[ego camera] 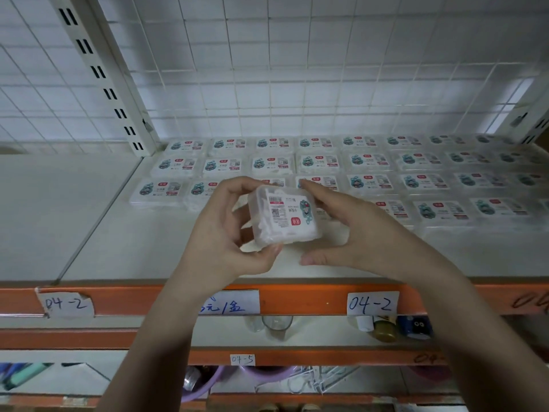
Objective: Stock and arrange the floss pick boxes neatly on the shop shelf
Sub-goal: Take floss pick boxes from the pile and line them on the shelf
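Note:
A clear plastic floss pick box [283,215] with a white, teal and red label is held above the front of the white shelf [154,248]. My left hand [219,233] grips its left side and lower corner. My right hand [341,230] holds its right side, thumb stretched below it. The box's label is turned sideways. Behind it, several rows of identical floss pick boxes [368,160] lie flat on the shelf, reaching to the wire-grid back. The front row runs only along the right part [442,209].
A slotted white upright [107,84] divides this bay from the shelf to the left. The orange front beam [312,298] carries paper labels [372,303]. Lower shelves hold small bottles [386,327], a glass and purple tubs.

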Action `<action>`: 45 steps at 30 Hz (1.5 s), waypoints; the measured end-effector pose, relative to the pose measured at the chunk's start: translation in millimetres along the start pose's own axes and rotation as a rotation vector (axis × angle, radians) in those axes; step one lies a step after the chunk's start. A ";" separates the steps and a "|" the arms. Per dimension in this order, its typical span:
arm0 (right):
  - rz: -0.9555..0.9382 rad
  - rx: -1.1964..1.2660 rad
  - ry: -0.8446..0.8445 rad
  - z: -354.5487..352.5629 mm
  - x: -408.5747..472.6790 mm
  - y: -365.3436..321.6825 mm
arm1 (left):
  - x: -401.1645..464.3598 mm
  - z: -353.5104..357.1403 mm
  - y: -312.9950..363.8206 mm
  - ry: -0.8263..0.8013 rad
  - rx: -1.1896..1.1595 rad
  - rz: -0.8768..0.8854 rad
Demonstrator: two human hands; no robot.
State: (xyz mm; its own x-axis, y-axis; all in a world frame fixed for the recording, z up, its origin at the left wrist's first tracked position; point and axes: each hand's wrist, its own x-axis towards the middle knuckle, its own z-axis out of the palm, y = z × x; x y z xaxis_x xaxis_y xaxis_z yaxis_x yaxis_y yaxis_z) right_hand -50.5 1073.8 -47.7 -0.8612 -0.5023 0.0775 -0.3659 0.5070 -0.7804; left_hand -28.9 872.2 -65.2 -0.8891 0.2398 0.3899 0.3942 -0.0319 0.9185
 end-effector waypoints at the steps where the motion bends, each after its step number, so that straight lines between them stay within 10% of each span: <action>1: -0.005 0.114 -0.003 3.9 -0.6 -2.1 | -2.0 1.3 -2.5 0.007 -0.010 0.002; 11: 0.184 1.034 0.326 24.5 6.0 6.0 | -20.7 -6.0 -2.1 -0.052 -0.004 -0.097; 17: -0.056 0.447 0.275 3.9 19.7 -17.4 | -1.9 -12.4 20.7 0.081 0.304 -0.240; 26: -0.102 0.388 0.220 4.3 36.6 -30.1 | 17.9 -20.5 37.4 0.008 0.316 -0.354; 34: -0.093 -0.394 0.544 29.4 0.0 -13.2 | -1.1 -24.3 16.2 0.443 0.013 -0.508; 45: 0.030 -0.862 0.812 95.0 -61.7 40.6 | -10.4 -34.1 -11.8 0.258 0.549 -0.521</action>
State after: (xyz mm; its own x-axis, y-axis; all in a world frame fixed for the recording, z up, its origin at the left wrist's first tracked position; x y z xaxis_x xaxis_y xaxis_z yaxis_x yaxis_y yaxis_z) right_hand 21.3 1058.9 -143.1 -0.7318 -0.0474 0.6799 -0.1907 0.9720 -0.1375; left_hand -32.3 837.0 -77.8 -0.9897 -0.1421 -0.0163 -0.0887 0.5204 0.8493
